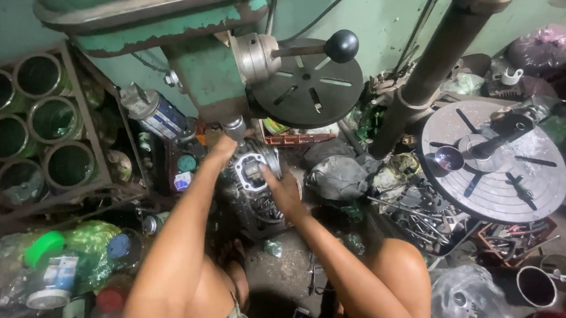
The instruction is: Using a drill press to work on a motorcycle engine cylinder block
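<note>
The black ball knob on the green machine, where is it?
In the head view the black ball knob sits top centre, on a lever sticking right from the green drill press, above the round slotted table and the hands' metal part.

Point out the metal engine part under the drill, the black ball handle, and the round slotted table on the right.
metal engine part (252, 170), head view, on its pale gasket face.
black ball handle (342, 45), head view, middle of the ball.
round slotted table (529, 185), head view, on bare grey surface near the rim.

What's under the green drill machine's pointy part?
A grey metal engine part, held by the left hand and right hand. What it rests on is hidden beneath it.
</note>
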